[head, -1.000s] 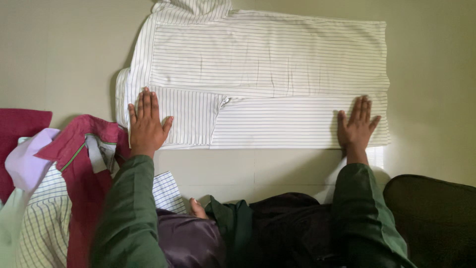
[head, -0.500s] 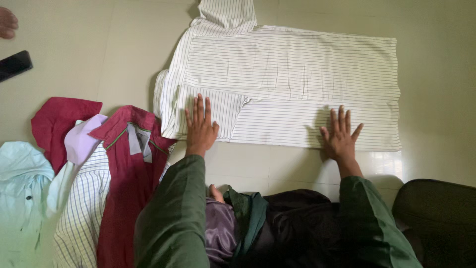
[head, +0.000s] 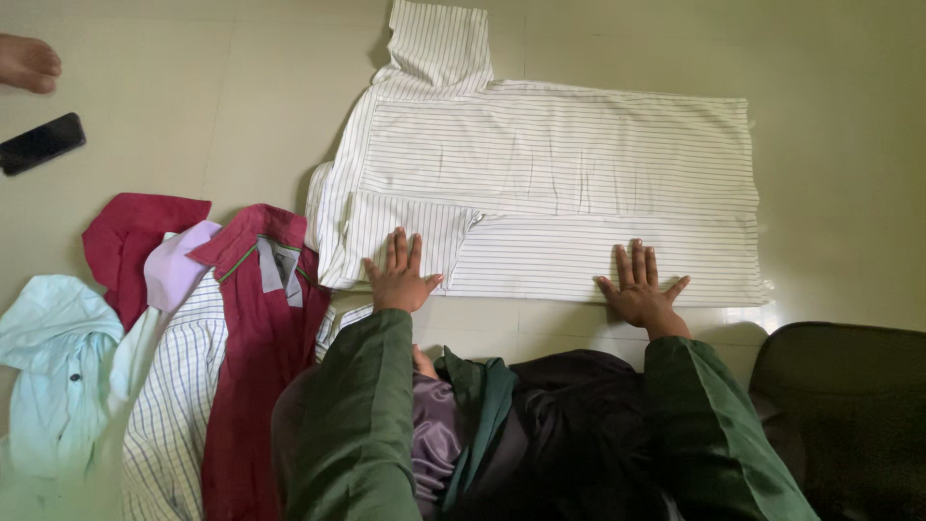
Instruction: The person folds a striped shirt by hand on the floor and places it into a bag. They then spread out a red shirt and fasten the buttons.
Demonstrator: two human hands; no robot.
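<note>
Change: both hands are sliding toward the near hem.
Shirt: striped shirt (head: 559, 159) is lying folded on the floor (head: 145, 87), at 12 o'clock.
Left hand (head: 400, 275): fingers spread flat, pressing, gripping nothing.
Right hand (head: 639, 289): same.
Handling: light, limp cotton; take the hem corners.

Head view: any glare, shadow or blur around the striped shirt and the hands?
Head view: a bright patch of glare on the floor beside the striped shirt, near its right corner; a soft shadow along the shirt's left edge; the left hand and right hand are sharp, flat on the shirt's near edge; the pile of clothes blurs toward the lower left corner.
</note>
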